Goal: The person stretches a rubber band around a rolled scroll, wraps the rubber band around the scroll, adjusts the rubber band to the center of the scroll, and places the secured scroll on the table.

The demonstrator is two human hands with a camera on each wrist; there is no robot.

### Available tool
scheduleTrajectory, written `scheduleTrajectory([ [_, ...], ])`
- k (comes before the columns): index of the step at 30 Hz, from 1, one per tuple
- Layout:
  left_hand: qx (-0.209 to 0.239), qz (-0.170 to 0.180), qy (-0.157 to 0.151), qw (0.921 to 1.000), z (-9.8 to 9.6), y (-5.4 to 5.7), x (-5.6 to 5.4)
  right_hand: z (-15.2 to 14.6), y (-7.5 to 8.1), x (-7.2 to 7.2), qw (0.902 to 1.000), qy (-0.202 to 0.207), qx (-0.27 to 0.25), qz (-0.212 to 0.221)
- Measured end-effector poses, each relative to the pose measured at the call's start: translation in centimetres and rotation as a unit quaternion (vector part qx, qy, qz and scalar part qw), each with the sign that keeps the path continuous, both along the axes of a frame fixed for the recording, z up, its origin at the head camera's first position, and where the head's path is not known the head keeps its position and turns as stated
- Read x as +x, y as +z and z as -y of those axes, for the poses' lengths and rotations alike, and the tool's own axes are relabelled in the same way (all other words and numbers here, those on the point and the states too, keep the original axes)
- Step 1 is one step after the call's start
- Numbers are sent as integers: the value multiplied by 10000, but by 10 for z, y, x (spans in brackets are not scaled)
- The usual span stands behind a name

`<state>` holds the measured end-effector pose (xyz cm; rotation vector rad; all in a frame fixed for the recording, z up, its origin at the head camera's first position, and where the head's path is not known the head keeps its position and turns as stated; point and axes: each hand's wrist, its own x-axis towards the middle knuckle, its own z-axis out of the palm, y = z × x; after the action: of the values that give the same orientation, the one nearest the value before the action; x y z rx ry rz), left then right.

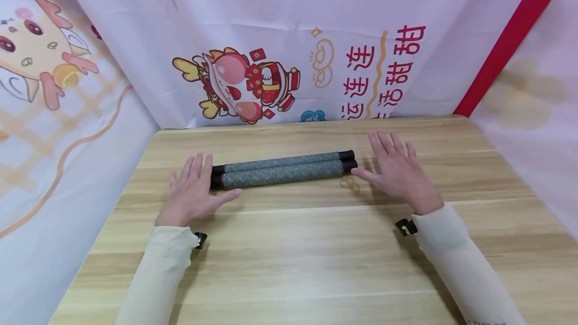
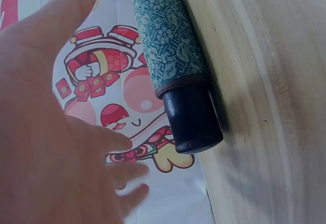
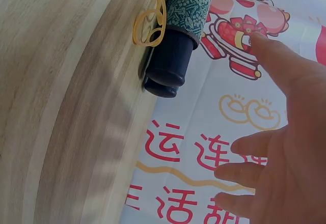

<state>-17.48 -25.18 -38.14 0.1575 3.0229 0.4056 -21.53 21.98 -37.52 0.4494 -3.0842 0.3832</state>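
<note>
A scroll (image 1: pixel 284 173) lies on the table as two rolls side by side, covered in grey-green patterned cloth. Dark end knobs (image 2: pixel 191 117) show at its ends in the wrist views. My left hand (image 1: pixel 191 192) is by the left end with fingers spread and thumb pointing right; the left wrist view shows nothing in its grasp. Beyond the right end, my right hand (image 1: pixel 397 172) is spread too, its thumb near the knob. Whether that thumb touches the knob I cannot tell. A yellowish rubber band (image 3: pixel 162 23) lies beside the scroll's right end.
The wooden table (image 1: pixel 289 245) reaches back to a white printed cloth (image 1: pixel 158 64) hanging behind it. More cloth hangs at the left and right sides. A small dark device (image 1: pixel 406 227) sits at the right wrist, and another (image 1: pixel 200 240) at the left.
</note>
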Motion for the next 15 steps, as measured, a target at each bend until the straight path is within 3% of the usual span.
scheduleTrajectory([
  [5,87,-638,-314,9974,-3,3,-4,1,3,0,9998,89,64,-194],
  [10,181,-978,-459,9940,-7,4,-5,3,8,0,9986,311,-2,-434],
  [15,229,-1123,-613,9915,-15,5,-7,12,16,1,9983,483,-316,2],
])
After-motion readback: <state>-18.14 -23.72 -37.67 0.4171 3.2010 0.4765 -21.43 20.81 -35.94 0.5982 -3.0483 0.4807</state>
